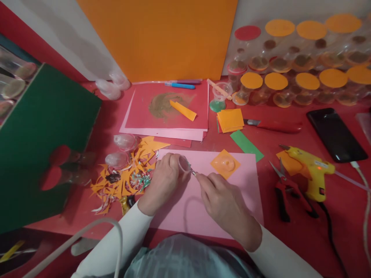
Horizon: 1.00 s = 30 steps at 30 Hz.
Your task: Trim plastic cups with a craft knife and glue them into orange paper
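Note:
Over the pink sheet (185,216), my left hand (164,179) is closed around a small clear plastic cup (184,164) with a round rim turned to the right. My right hand (222,197) grips a thin metal-tipped tool (193,172), whose tip meets the cup's rim or is very close to it. Most of the tool is hidden in the fingers, so its kind cannot be made out. Just beyond the right hand, a clear plastic dome piece (227,164) rests on an orange paper square (216,162).
Orange paper scraps (124,181) and clear plastic pieces (124,142) lie left. To the right are a yellow glue gun (314,170), red-handled snips (290,193), a red-handled knife (278,126) and a phone (336,133). Behind stand several orange-topped plastic pieces (307,81); a green board (55,143) stands left.

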Available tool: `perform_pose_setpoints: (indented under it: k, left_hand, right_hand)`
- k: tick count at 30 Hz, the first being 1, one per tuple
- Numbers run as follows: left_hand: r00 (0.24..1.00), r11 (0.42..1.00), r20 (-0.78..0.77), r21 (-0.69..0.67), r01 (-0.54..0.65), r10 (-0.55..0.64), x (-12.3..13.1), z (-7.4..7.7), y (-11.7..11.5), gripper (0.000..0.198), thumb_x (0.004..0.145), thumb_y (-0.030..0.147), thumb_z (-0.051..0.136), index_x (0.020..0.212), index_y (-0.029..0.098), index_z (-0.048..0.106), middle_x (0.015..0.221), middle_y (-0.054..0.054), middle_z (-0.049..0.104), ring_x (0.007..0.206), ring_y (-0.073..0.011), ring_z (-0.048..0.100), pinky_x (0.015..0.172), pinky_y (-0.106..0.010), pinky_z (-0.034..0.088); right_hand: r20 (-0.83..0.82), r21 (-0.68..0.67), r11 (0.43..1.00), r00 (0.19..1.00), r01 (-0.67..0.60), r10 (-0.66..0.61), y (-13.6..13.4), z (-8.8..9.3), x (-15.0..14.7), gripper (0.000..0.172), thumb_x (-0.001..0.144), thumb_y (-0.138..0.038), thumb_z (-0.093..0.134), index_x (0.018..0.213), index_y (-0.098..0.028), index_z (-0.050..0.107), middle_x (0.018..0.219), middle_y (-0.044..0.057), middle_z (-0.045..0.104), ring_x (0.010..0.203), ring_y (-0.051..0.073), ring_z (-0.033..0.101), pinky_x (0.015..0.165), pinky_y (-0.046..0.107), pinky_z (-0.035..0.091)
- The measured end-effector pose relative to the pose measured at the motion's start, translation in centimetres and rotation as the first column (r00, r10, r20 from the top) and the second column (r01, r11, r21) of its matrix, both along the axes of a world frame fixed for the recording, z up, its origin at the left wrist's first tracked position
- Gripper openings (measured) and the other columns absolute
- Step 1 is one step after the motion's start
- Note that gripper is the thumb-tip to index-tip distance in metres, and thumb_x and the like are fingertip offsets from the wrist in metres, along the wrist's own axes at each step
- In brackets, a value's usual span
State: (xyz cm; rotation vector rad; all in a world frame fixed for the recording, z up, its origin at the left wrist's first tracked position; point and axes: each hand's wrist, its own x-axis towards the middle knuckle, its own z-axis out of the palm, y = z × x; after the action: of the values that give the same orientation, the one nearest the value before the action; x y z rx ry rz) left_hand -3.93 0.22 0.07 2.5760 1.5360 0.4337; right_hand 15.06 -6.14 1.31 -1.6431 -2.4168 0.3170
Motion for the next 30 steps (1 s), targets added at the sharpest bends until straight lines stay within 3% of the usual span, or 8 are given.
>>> perform_pose_setpoints:
  k: [7,13,21,30]
  left_hand:
    - [1.0,1.0,-0.013,-0.024,0.01,-0.01,-0.2,-0.1,0.1,0.02,0.084,0.018,0.063,0.099,0.02,0.049,0.088,-0.005,0.06,0.08,-0.0243,0.061,0.07,-0.036,0.051]
    - [0.999,1.0,0.043,-0.006,0.025,-0.024,-0.4,-0.4,0.0,0.02,0.085,0.017,0.063,0.099,0.02,0.049,0.09,-0.004,0.06,0.08,-0.0227,0.062,0.071,-0.035,0.049]
    - [0.998,0.998,0.055,0.056,0.038,-0.041,-0.3,-0.5,-0.2,0.023,0.087,0.016,0.064,0.103,0.02,0.047,0.091,-0.004,0.059,0.081,-0.0219,0.06,0.07,-0.033,0.048]
    - [1.0,0.997,0.0,0.072,0.027,-0.027,-0.3,-0.6,-0.2,0.023,0.084,0.017,0.063,0.101,0.02,0.048,0.088,-0.004,0.058,0.079,-0.0241,0.059,0.069,-0.035,0.047]
  right_hand:
    - [0.138,0.128,0.989,0.989,-0.076,0.058,-0.2,0.4,-0.6,0.041,0.089,-0.006,0.047,0.128,-0.013,0.059,0.085,0.008,0.063,0.069,0.019,0.058,0.052,0.03,0.04]
    - [0.029,0.085,0.996,0.999,-0.033,0.031,0.5,0.2,0.0,0.033,0.093,-0.01,0.05,0.123,-0.02,0.061,0.085,0.004,0.063,0.071,0.018,0.061,0.054,0.029,0.042]
    - [-0.263,0.107,0.992,0.964,0.066,-0.035,0.2,0.8,0.6,0.029,0.098,-0.014,0.042,0.109,-0.02,0.068,0.075,0.002,0.065,0.066,0.016,0.062,0.062,0.027,0.045]
    - [-0.184,0.102,0.994,0.982,0.047,-0.028,0.0,1.1,0.2,0.025,0.092,-0.011,0.047,0.101,-0.021,0.068,0.074,0.002,0.063,0.064,0.017,0.059,0.057,0.029,0.04]
